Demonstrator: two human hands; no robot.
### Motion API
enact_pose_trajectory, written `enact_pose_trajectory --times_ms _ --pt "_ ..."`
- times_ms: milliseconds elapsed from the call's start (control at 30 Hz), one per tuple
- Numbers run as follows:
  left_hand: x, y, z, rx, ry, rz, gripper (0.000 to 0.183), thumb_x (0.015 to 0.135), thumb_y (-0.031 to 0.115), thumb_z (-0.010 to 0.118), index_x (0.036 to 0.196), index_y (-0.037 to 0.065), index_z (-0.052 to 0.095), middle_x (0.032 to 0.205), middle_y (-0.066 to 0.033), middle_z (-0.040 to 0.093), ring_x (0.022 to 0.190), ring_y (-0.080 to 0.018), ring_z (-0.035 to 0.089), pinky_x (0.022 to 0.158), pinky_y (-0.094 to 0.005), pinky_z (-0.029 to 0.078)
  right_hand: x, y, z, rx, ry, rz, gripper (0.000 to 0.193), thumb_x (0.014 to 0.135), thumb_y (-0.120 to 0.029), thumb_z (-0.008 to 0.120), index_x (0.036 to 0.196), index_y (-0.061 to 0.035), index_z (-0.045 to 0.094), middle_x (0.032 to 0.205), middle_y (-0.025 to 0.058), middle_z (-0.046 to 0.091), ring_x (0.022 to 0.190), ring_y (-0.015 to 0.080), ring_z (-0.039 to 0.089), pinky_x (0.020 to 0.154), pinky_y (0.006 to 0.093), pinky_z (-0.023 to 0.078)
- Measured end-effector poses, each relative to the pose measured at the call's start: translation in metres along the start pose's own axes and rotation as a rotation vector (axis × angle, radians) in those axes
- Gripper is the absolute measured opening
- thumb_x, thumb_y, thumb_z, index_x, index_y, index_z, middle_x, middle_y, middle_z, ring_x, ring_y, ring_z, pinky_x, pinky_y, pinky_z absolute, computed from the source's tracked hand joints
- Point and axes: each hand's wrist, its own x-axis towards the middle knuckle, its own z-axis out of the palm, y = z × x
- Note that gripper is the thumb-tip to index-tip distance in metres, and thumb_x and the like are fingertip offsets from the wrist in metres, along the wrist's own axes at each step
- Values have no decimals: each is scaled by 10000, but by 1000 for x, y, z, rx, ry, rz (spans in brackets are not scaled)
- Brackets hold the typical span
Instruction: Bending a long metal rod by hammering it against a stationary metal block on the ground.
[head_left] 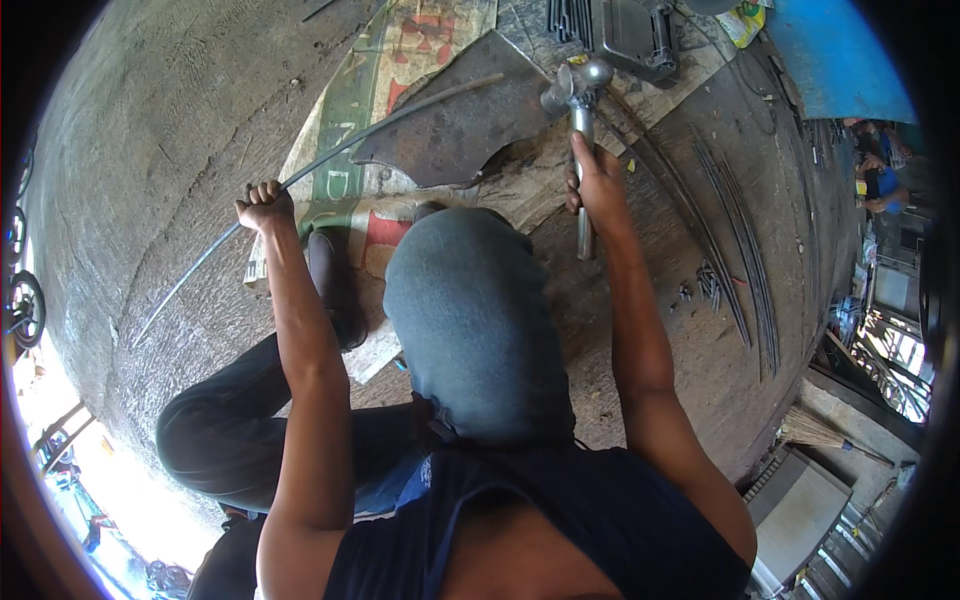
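Holding a long thin metal rod (320,163) in the closed left grip (265,207), left of frame centre, slanting it from lower left toward upper middle. Crossing a dark, irregular metal plate (460,135) with the upper end; being unable to confirm contact. Gripping a ball-peen hammer (581,115) by the handle in the right grip (600,185), upper right of centre, with head toward the top edge. Noting a printed sheet (340,190) beneath the plate, dark rods (750,250) and short pieces (710,285) at right.

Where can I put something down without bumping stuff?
Bare floor lies left of the rod, beyond the left hand, and below the small metal pieces, beside the right forearm. It's crowded up top, with the metal sheet, dark case and bars.
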Motion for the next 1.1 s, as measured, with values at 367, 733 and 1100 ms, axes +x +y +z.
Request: enact_pose_trajectory --times_ms 367,733,1100 --pt "2 0 28 73 -54 -6 440 968 353 261 569 172 229 468 36 161 388 -115 117 382 -276 169 6 -10 30 -37 -69 -69 408 935 -411 536 752 -49 487 521 -9 440 351 82 415 325 254 331" --pt "3 -4 62 128 -110 -22 398 964 337 313 677 78 406 460 36 158 389 -113 126 390 -276 176 13 -16 29 30 -92 -15 420 926 -426 543 719 -70 458 523 -10 441 355 80 407 324 242 331" --pt "22 6 31 83 -112 0 352 929 261 325 594 158 293 462 45 145 381 -104 114 377 -277 166 -27 -105 28 114 10 -634 538 972 -495 363 648 -88 500 458 -4 452 337 96 424 335 255 347"
